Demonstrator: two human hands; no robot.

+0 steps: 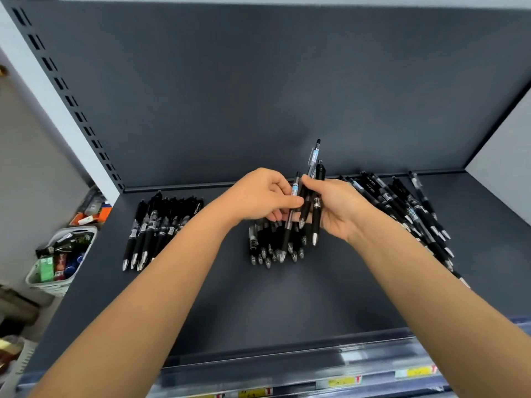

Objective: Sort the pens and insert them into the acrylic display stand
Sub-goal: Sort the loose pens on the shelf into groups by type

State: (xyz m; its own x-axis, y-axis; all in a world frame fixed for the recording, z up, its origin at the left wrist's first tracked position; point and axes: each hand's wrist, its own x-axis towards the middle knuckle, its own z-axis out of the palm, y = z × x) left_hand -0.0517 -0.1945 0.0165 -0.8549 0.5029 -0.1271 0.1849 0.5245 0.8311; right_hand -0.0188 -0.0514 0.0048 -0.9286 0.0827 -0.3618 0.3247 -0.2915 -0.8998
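Observation:
Black click pens lie on a dark grey shelf (301,305) in three groups: a neat row at the left (155,225), a bunch in the middle (270,248) and a loose heap at the right (408,208). Above the middle bunch my right hand (342,208) grips a few pens (314,193), tips down, one clear-barrelled pen sticking up highest. My left hand (261,196) pinches one of these pens (293,208) between thumb and fingers. No acrylic stand is in view.
The shelf has a dark back panel (258,96) and a clear price rail with yellow labels (339,380) along its front edge. A white basket of small goods (60,259) stands on the floor at the left.

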